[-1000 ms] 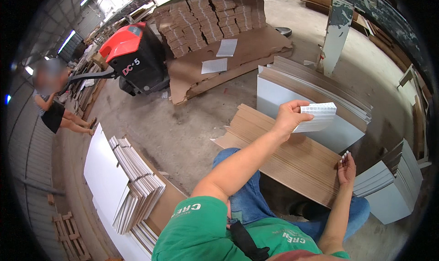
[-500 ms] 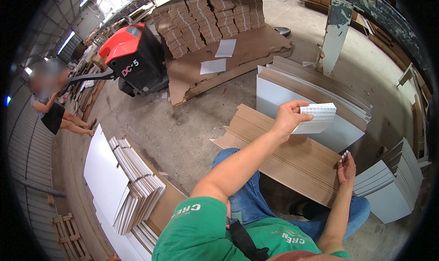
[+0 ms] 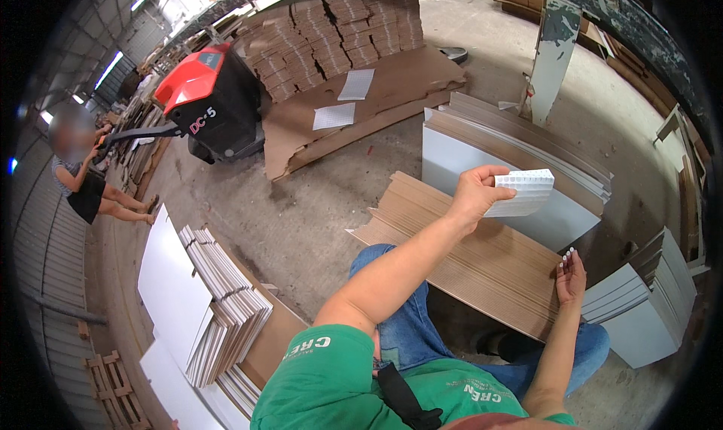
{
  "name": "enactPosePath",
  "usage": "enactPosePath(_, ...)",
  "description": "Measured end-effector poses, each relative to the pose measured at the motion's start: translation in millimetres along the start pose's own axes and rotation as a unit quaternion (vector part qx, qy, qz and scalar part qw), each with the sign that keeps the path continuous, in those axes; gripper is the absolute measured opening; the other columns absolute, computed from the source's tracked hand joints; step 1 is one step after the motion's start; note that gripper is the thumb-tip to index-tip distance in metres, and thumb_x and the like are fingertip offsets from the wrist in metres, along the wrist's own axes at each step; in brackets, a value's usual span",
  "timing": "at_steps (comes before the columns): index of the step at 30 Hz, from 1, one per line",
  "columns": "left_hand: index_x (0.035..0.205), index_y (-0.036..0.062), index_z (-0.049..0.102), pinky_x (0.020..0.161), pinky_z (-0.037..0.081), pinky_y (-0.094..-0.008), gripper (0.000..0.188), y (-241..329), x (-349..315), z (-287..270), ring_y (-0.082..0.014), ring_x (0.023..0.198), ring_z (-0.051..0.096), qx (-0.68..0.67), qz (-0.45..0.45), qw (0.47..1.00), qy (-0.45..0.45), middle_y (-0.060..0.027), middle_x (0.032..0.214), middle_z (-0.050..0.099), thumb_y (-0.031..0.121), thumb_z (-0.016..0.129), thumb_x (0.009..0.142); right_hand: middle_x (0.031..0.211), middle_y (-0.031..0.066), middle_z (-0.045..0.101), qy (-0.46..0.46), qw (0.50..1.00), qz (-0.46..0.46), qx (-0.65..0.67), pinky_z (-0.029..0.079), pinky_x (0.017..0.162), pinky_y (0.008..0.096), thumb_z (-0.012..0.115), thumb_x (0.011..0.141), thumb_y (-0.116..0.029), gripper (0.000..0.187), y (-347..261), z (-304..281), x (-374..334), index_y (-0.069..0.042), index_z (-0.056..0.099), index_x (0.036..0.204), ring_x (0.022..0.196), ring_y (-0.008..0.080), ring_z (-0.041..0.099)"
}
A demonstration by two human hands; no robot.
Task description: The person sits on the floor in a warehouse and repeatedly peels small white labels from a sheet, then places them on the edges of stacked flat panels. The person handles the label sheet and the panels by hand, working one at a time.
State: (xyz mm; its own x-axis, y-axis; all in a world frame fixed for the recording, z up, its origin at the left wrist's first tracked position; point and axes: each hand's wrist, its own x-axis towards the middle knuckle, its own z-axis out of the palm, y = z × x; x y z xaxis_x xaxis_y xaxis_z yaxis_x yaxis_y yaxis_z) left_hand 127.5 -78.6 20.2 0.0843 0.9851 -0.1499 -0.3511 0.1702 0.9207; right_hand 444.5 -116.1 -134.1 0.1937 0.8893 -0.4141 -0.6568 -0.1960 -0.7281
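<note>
My left hand (image 3: 482, 194) pinches a white sheet of round stickers (image 3: 531, 192) between thumb and fingers, above the cardboard pieces. The sheet is creased and marked with rows of small dots. Across my lap lies a stack of brown corrugated cardboard (image 3: 482, 268), its long edges facing up. My right hand (image 3: 571, 279) is by the stack's right end, palm up and fingers stretched out. Small white dots sit on its fingertips. Just beyond the stack, white-faced cardboard panels (image 3: 482, 159) stand on edge.
White folded panels (image 3: 226, 302) lie to my left; another white bundle (image 3: 640, 309) stands at right. A red and black pallet truck (image 3: 218, 106), steered by a person (image 3: 83, 174), bears brown cardboard bundles (image 3: 331, 38). A peeling metal post (image 3: 556, 61) rises at far right.
The pallet truck and its cardboard load have shifted slightly left and nearer, with the person at its handle. Both my hands stay almost where they were, the sticker sheet still in the left.
</note>
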Motion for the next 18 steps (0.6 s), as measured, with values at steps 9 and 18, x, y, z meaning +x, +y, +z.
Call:
enactPosePath(9, 0.108, -0.0030, 0.053, 0.070, 0.051, -0.0258, 0.041, 1.2, -3.4, -4.1, -0.0148, 0.082, 0.060, 0.016, 0.031, 0.999, 0.029, -0.0117, 0.091, 0.063, -0.005, 0.067, 0.070, 0.081, 0.0005, 0.060, -0.009, 1.000, -0.004, -0.005, 0.045, 0.063, 0.0224, 0.060, 0.084, -0.017, 0.014, 3.5, -2.4, -4.5, -0.005, 0.061, 0.092, 0.074, 0.0098, 0.054)
enactPosePath(18, 0.118, 0.0091, 0.054, 0.070, 0.049, -0.0250, 0.046, -5.6, 44.8, 6.6, -0.0126, 0.080, 0.056, -0.001, -0.013, 1.000, 0.017, -0.0080, 0.097, 0.060, -0.011, 0.051, 0.077, 0.090, 0.0026, 0.058, -0.121, 0.992, 0.008, -0.022, 0.045, 0.071, 0.0238, 0.053, 0.087, -0.012, 0.018, -34.4, 14.0, 48.9, -0.003, 0.055, 0.102, 0.080, 0.0119, 0.055)
